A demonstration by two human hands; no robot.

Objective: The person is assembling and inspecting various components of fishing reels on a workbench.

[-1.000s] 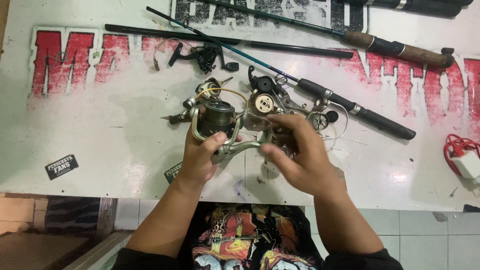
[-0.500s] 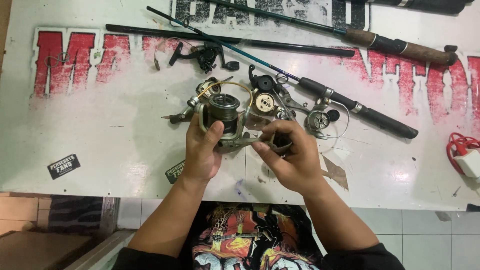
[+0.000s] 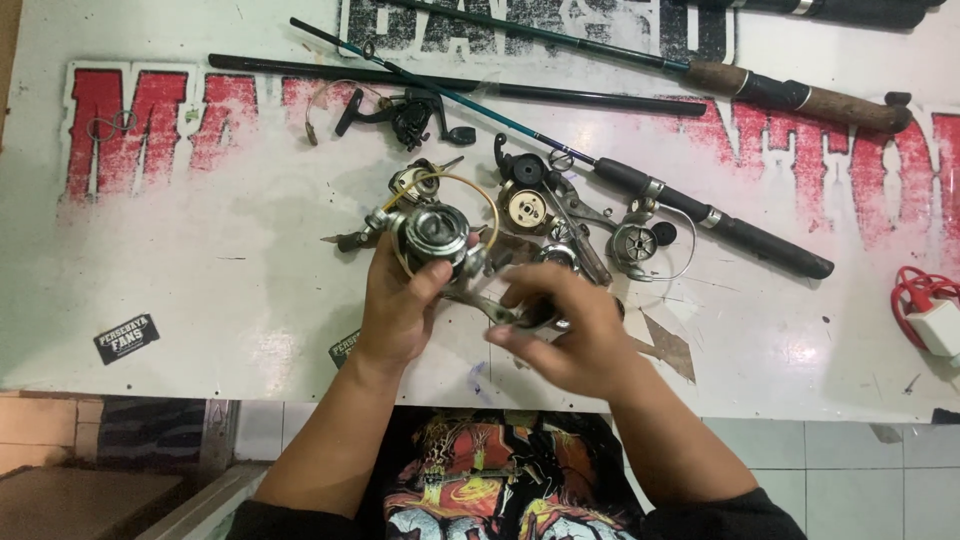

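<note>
Left hand [image 3: 400,310] grips spinning reel [image 3: 435,235]; right hand [image 3: 565,335], blurred, curls over the reel's stem, fingertip grip indiscernible.

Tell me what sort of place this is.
Probably a fishing-tackle repair bench: fishing rods lie across a white table, loose reel parts are scattered about, and the left hand holds a spinning reel.

The right hand [image 3: 565,325] is motion-blurred and hides the reel [image 3: 435,235] handle under its fingers; the red cable [image 3: 915,290] (with its white plug) is cut by the right edge
</note>
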